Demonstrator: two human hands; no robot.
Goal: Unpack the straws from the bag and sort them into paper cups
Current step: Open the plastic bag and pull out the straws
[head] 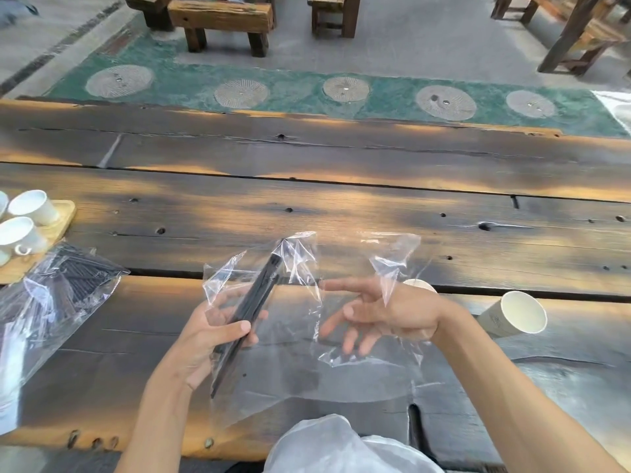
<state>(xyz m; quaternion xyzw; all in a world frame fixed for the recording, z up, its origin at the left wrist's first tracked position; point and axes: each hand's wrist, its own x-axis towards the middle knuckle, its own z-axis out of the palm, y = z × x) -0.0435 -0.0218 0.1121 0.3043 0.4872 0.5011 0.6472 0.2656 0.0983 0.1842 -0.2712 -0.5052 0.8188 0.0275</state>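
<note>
Straws [254, 298] gripped in left hand [208, 332]; right hand [386, 312] fingers spread, paper cup [515, 314] beside.

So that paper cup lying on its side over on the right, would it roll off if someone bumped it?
Probably a little. The paper cup lies tipped on the table, so a nudge would likely roll it, curving because it tapers. It looks empty and thin-walled, so likely very light and easily crushed by a firm squeeze.
</note>
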